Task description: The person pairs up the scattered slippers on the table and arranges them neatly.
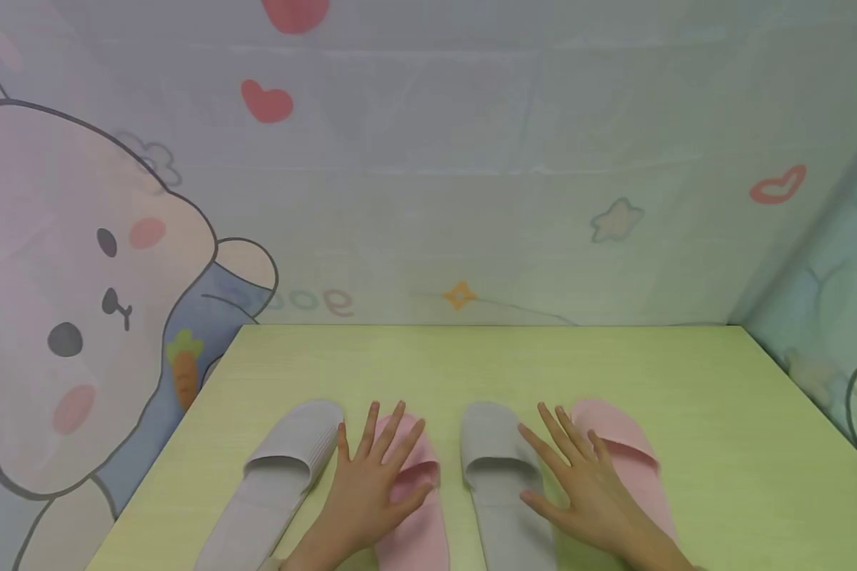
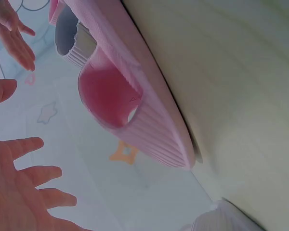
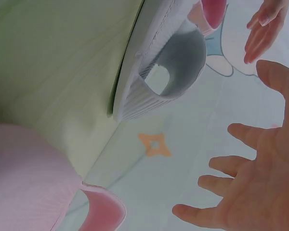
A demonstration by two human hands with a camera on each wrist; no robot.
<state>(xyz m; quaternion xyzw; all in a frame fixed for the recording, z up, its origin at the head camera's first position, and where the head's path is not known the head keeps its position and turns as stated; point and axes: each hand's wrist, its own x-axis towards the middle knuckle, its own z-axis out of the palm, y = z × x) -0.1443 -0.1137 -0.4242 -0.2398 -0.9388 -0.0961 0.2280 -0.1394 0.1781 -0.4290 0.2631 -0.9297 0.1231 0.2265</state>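
Note:
Four slippers lie side by side on the yellow-green table [image 1: 471, 365], toes pointing away. From the left they are a grey slipper [image 1: 293, 464], a pink slipper [image 1: 417, 515], a second grey slipper [image 1: 496, 464] and a second pink slipper [image 1: 621, 436]. My left hand [image 1: 374, 476] is open with fingers spread over the left pink slipper [image 2: 135, 110]. My right hand [image 1: 578, 476] is open and spread over the gap between the right grey slipper [image 3: 168, 67] and the right pink one [image 3: 33, 192]. Both wrist views show a gap between palm and slippers. Neither hand holds anything.
A cartoon-printed cloth backdrop [image 1: 471, 198] with a rabbit [image 1: 78, 317] rises behind and to the left of the table. A pale blue cloth [image 1: 828, 317] hangs at the right. Bare tabletop stretches beyond the slippers and to the right.

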